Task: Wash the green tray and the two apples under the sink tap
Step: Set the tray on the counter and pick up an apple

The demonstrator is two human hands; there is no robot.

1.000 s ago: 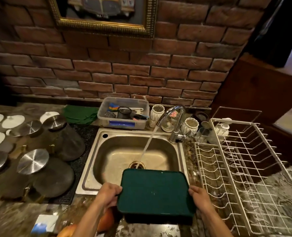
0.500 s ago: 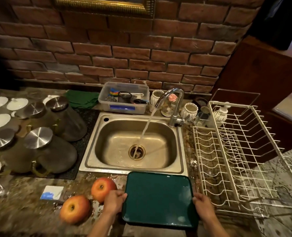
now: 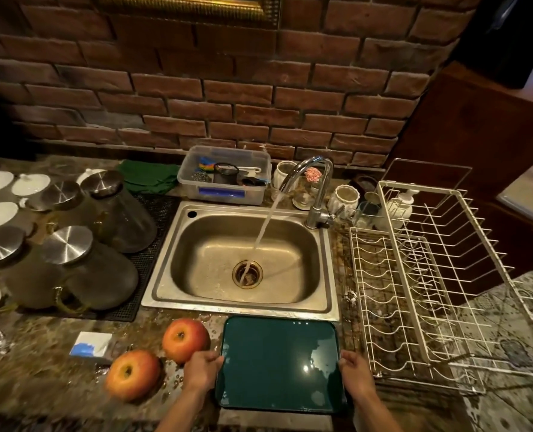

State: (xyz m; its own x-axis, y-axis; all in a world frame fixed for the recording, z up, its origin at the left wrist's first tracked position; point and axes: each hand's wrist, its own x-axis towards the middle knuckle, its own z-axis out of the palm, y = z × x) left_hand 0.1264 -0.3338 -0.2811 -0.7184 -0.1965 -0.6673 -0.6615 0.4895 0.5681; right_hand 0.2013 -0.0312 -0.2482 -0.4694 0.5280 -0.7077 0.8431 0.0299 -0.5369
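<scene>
Our left hand (image 3: 201, 369) and right hand (image 3: 354, 371) still grip the green tray (image 3: 277, 366), now flat on the counter before the sink (image 3: 327, 307), beside two apples (image 3: 185, 339), tap (image 3: 316, 188) running.

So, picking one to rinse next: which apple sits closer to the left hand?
The apple nearer the sink, right beside the left hand at the tray's edge; the other apple lies farther left.

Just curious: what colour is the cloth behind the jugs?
Dark green cloth, seen in the head view.
</scene>
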